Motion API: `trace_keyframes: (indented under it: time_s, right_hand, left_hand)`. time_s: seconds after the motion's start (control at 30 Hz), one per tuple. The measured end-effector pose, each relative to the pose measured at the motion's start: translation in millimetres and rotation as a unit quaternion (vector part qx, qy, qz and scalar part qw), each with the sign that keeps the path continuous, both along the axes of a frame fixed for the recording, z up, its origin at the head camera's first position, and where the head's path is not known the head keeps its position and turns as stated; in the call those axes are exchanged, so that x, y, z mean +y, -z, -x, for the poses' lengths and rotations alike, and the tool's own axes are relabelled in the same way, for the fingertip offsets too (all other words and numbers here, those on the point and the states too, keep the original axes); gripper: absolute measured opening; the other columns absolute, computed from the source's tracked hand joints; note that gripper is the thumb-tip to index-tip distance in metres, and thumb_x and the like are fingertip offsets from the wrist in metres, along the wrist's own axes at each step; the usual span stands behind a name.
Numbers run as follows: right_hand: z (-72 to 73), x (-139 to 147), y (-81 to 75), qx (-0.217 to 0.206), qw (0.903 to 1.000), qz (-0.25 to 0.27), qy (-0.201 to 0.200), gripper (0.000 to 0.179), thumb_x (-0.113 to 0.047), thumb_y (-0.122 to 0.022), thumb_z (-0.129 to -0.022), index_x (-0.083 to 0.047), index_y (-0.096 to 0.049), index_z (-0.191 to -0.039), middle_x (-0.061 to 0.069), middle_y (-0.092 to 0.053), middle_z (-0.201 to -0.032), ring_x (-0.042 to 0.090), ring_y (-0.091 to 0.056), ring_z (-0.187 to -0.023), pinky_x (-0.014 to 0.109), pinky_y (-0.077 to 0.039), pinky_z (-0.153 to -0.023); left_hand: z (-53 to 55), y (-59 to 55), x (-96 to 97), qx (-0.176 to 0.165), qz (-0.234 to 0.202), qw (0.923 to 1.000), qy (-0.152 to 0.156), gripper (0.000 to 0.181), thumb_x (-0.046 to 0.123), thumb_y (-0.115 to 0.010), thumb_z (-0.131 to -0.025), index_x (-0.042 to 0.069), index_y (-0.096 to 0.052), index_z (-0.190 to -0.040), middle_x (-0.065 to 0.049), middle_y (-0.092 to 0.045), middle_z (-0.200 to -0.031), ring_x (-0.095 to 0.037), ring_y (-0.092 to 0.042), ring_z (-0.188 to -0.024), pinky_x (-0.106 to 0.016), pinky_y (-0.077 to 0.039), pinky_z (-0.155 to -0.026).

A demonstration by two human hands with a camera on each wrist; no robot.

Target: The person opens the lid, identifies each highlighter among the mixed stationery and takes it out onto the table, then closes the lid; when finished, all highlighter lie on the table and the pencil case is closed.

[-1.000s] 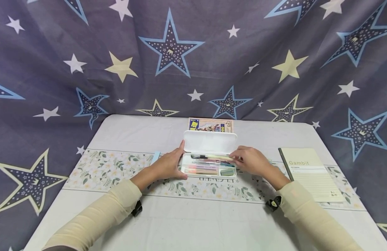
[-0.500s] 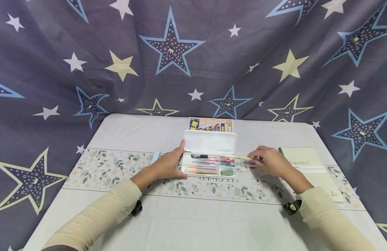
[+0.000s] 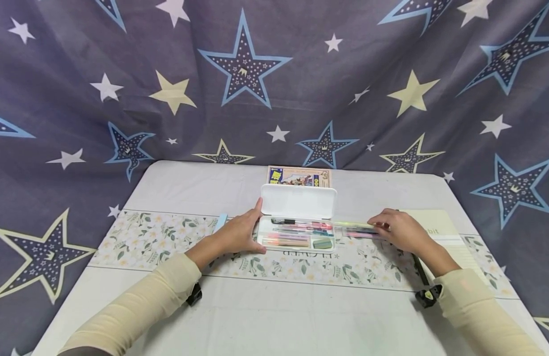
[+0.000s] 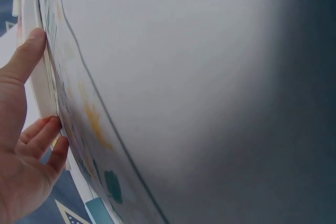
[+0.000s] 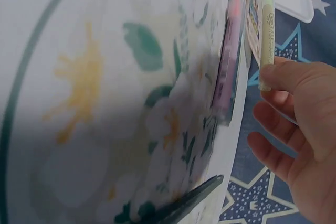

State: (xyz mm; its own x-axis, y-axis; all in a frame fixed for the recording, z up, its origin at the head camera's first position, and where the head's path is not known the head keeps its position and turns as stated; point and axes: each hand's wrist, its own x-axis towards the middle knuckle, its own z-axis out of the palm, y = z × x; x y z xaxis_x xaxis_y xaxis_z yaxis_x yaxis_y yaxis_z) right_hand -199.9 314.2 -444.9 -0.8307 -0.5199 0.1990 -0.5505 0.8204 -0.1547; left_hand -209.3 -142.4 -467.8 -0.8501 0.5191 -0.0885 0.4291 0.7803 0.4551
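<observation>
Case (image 3: 297, 232) is steadied by the flat left hand (image 3: 239, 235); pens (image 3: 356, 228) are pinched by the right hand (image 3: 401, 232), just right of it.

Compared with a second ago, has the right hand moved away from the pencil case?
Yes. The right hand, holding a pale green pen, has moved to the right, from over the open pencil case to beside the notebook.

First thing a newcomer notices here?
The open white pencil case at the table's centre, full of coloured pens, with the left hand resting against its left end. Just right of it, the right hand holds a pale yellow-green pen above a pink pen lying on the floral cloth.
</observation>
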Motion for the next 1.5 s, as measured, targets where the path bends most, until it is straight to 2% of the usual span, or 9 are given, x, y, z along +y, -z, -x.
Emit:
trace_keyframes:
  time_s: [0.17, 0.4, 0.7, 1.1, 1.5]
  right_hand:
    - [4.6, 7.9, 2.9, -0.008, 0.9998, 0.011, 0.012, 0.021, -0.005, -0.076, -0.088, -0.012, -0.079, -0.108, 0.000, -0.071, -0.091, 0.016, -0.067, -0.078, 0.034, -0.055, -0.066]
    - [13.4, 17.0, 11.3, 0.003, 0.9997, 0.008, 0.025, 0.018, -0.006, -0.076, -0.088, -0.012, -0.080, -0.105, 0.000, -0.071, -0.088, 0.015, -0.066, -0.075, 0.035, -0.055, -0.066]
    - [20.0, 21.8, 12.6, -0.020, 0.9986, -0.010, 0.048, 0.016, -0.008, -0.073, -0.092, -0.010, -0.080, -0.106, 0.005, -0.072, -0.090, 0.018, -0.066, -0.077, 0.042, -0.057, -0.070]
    - [22.2, 18.6, 12.7, -0.038, 0.9978, -0.008, 0.053, 0.017, -0.006, -0.070, -0.094, -0.009, -0.080, -0.107, 0.007, -0.072, -0.094, 0.022, -0.067, -0.081, 0.044, -0.057, -0.072]
    - [21.8, 16.8, 11.9, -0.062, 0.9963, -0.003, 0.059, 0.016, -0.009, -0.069, -0.095, -0.011, -0.080, -0.107, 0.007, -0.073, -0.097, 0.024, -0.069, -0.085, 0.046, -0.058, -0.075]
  left_hand:
    - [-0.1, 0.5, -0.1, 0.002, 0.000, 1.0000, 0.002, 0.148, 0.056, -0.090, -0.070, 0.010, 0.016, -0.162, -0.010, -0.048, -0.153, -0.027, -0.051, -0.140, -0.045, -0.043, -0.115]
    - [-0.4, -1.0, 0.3, 0.006, -0.001, 1.0000, 0.004, 0.149, 0.056, -0.090, -0.069, 0.009, 0.016, -0.162, -0.010, -0.049, -0.152, -0.027, -0.052, -0.140, -0.046, -0.044, -0.114]
    - [-2.3, -2.9, 0.6, 0.008, -0.005, 0.9999, 0.005, 0.148, 0.055, -0.091, -0.069, 0.008, 0.014, -0.163, -0.010, -0.052, -0.147, -0.027, -0.055, -0.135, -0.046, -0.046, -0.111]
    - [-1.7, -0.5, 0.4, 0.000, 0.002, 1.0000, -0.004, 0.148, 0.055, -0.091, -0.069, 0.010, 0.016, -0.163, -0.012, -0.045, -0.156, -0.029, -0.049, -0.142, -0.047, -0.043, -0.115]
    - [-0.8, 0.2, -0.4, 0.002, 0.003, 1.0000, 0.000, 0.148, 0.055, -0.090, -0.070, 0.010, 0.016, -0.163, -0.011, -0.047, -0.154, -0.029, -0.051, -0.140, -0.047, -0.044, -0.114]
